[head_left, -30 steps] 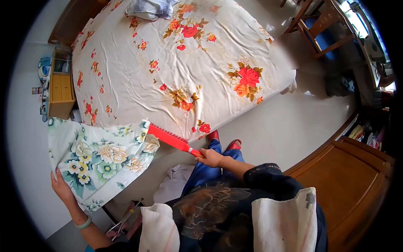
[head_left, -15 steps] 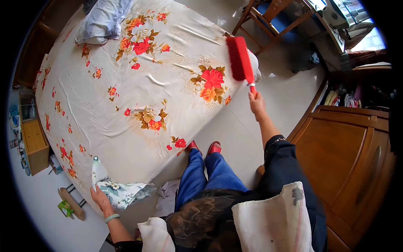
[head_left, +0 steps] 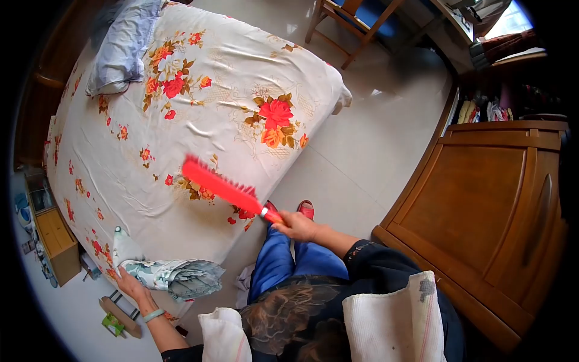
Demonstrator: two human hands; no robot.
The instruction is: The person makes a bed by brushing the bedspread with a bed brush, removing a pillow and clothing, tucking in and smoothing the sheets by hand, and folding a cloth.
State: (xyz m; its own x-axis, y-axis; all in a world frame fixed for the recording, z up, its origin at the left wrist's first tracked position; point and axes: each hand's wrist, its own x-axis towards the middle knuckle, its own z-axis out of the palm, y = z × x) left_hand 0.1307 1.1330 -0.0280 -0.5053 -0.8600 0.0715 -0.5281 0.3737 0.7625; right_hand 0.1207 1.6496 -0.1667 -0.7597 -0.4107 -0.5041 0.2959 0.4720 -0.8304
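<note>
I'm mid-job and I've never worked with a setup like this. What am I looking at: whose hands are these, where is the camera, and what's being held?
There is no machine here: these are a person's bare hands. One camera, worn on the head, looks forward and down, so the person's own body shows at the bottom of the view. The large pale surface is a flower-patterned bed, with a pillow lying on it at the upper left. The right hand grips the handle of a red brush; whether its bristles touch anything is blurred. The left hand holds a bunched flowered cloth at the bed's near edge.
</note>
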